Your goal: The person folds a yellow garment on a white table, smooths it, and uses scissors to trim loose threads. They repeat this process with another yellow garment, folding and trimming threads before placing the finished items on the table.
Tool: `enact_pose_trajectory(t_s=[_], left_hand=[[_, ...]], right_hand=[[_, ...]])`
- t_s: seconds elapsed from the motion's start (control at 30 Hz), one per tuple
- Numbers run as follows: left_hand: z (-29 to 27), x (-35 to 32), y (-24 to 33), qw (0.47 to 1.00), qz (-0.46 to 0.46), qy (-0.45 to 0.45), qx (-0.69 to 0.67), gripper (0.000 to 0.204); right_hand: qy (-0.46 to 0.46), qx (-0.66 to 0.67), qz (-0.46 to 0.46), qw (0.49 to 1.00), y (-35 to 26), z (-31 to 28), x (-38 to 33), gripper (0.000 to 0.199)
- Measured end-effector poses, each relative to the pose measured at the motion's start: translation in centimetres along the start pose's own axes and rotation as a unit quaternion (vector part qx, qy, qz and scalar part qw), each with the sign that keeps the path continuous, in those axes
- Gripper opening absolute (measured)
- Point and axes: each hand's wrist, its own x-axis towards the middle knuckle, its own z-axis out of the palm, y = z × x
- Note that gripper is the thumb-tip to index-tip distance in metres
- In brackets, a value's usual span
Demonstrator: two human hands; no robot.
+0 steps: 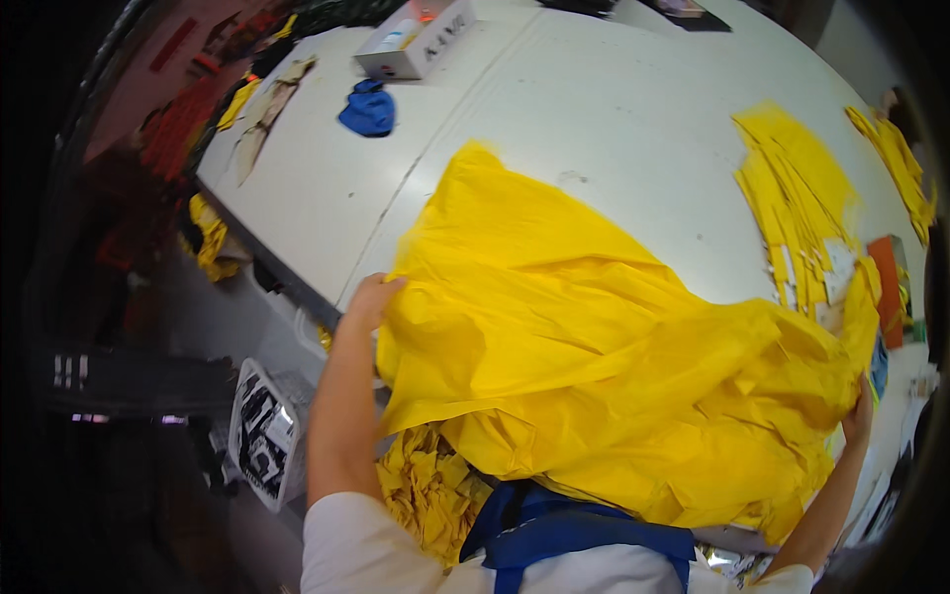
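Note:
A large piece of thin yellow fabric [554, 327] is spread in loose folds across the near part of the white table [614, 119], with its lower edge hanging over the front of my body. My left hand [371, 300] is closed on the fabric's left edge, the fingers partly behind the cloth. At the far right end, my right hand [859, 414] grips the opposite edge, its fingers mostly hidden by the folds. The far corner of the fabric looks blurred.
Stacked yellow fabric strips [797, 188] lie at the right. Farther back are a blue cloth bundle [368, 109] and a white box [416, 45]. Left of me stands a white basket [265, 431] of dark-and-white pieces; crumpled yellow cloth [430, 490] is below the table's edge.

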Motion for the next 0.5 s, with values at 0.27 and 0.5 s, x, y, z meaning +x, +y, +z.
enact_pose_trajectory(t_s=[0.27,0.5], left_hand=[[-17.9,-2.4,16.1,0.949,0.253,-0.078,-0.171,0.016],[-23.2,-14.5,30.3,0.848,0.466,0.045,-0.249,0.018]], right_hand=[[0.010,-0.126,-0.228,0.965,-15.0,-3.0,-7.9,0.039],[0.110,-0.088,-0.407,0.902,-26.9,-2.3,-23.6,0.034]])
